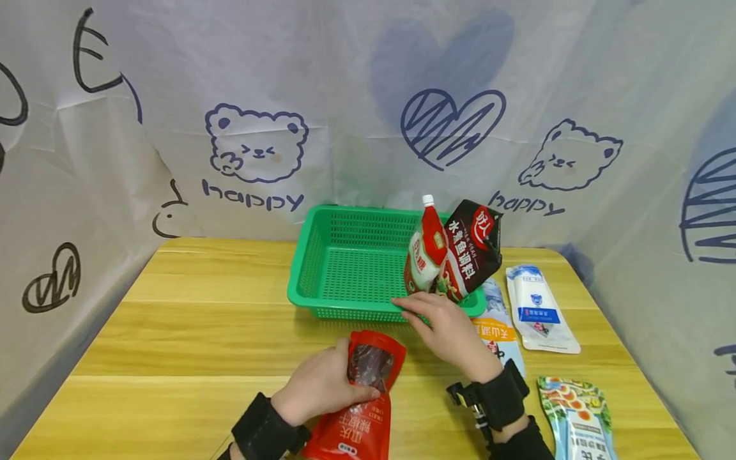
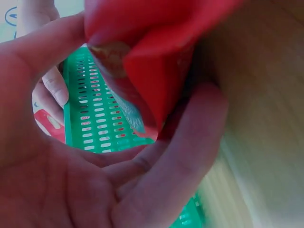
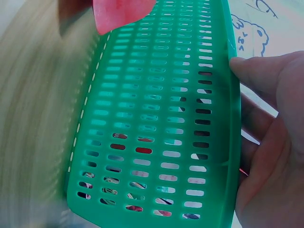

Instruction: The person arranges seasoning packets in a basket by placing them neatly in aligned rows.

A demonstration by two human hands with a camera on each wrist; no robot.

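My left hand (image 1: 322, 383) grips a red pouch (image 1: 359, 421) with a clear window showing dark contents, at the table's front middle. In the left wrist view, thumb and fingers surround the crumpled red pouch (image 2: 152, 61). My right hand (image 1: 443, 326) holds the front rim of a green plastic basket (image 1: 351, 308), thumb outside and fingers over the edge. In the right wrist view, the hand (image 3: 270, 123) is at the rim of the slotted basket (image 3: 156, 99). A red-and-white capped pouch (image 1: 425, 255) and a black-and-red seasoning bag (image 1: 471, 249) stand upright at the basket's right end.
Right of the basket lie a white-and-blue pouch (image 1: 540, 310) and a blue-and-orange bag (image 1: 497, 329), partly behind my right hand and the basket. A green patterned pouch (image 1: 577, 415) lies at front right. A drawn-on white sheet (image 1: 356, 166) hangs behind the wooden table (image 1: 190, 319).
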